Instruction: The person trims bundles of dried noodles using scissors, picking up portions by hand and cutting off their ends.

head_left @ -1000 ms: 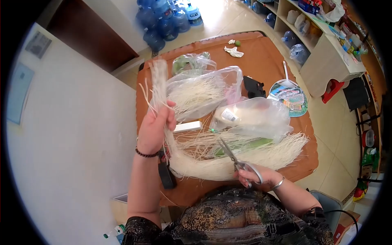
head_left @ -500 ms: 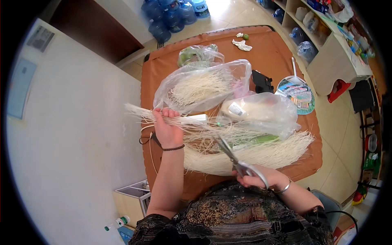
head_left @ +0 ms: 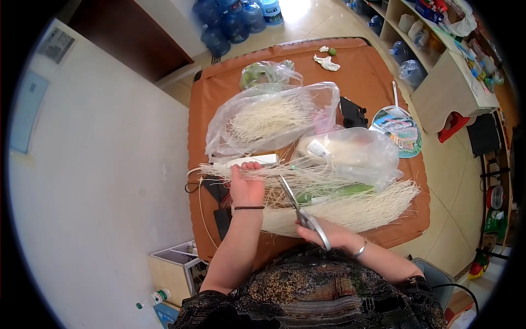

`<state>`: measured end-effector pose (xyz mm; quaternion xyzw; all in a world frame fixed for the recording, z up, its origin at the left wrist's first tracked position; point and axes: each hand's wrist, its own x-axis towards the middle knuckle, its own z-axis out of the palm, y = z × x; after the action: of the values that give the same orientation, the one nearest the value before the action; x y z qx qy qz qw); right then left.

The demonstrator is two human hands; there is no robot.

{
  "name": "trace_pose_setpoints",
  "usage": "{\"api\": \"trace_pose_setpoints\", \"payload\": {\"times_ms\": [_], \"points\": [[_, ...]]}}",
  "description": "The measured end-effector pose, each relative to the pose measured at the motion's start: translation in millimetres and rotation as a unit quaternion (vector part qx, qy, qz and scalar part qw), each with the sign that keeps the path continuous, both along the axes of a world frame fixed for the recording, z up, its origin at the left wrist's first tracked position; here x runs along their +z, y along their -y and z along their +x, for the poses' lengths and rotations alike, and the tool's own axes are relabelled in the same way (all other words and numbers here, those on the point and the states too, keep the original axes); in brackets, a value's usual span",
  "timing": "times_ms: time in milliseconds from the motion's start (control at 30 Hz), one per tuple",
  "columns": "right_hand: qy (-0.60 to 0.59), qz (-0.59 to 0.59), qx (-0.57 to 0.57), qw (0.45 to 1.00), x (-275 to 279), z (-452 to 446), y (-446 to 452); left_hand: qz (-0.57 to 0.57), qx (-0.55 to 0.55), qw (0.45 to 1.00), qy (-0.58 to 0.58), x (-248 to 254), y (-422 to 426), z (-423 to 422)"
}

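My left hand (head_left: pixel 247 185) is closed around a bunch of thin cream-coloured strands (head_left: pixel 215 171), whose ends stick out to the left. The strands' material is unclear. In my right hand (head_left: pixel 330 233) is a pair of metal scissors (head_left: pixel 293 198), pointing up and left, with the tips close to the strands right of my left hand. A thick bundle of similar strands (head_left: pixel 364 207) lies along the near side of the table, with something green (head_left: pixel 345 191) behind it. Beyond my hands, a clear plastic bag (head_left: pixel 219 129) stands open around more strands (head_left: pixel 271 118).
A second plastic bag with a label (head_left: pixel 361 151) lies on the brown-covered table (head_left: pixel 219 85). Around it are a black object (head_left: pixel 352 112), a round fan (head_left: pixel 398 129), a white power strip (head_left: pixel 260 160) and crumpled tissue (head_left: pixel 327 63). A white wall (head_left: pixel 104 164) rises at left.
My left hand has moved right and down toward the table with the strands. My right hand and the scissors have shifted slightly left, the scissors' tips nearer my left hand.
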<state>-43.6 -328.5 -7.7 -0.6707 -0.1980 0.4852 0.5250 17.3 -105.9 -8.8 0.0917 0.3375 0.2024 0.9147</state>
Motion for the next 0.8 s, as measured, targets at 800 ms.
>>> {"api": "trace_pose_setpoints", "payload": {"times_ms": [800], "points": [[-0.074,0.036,-0.063,0.995,-8.7,-1.0,18.6,-0.016,-0.163,0.979,-0.121,-19.7,5.1,-31.7]]}}
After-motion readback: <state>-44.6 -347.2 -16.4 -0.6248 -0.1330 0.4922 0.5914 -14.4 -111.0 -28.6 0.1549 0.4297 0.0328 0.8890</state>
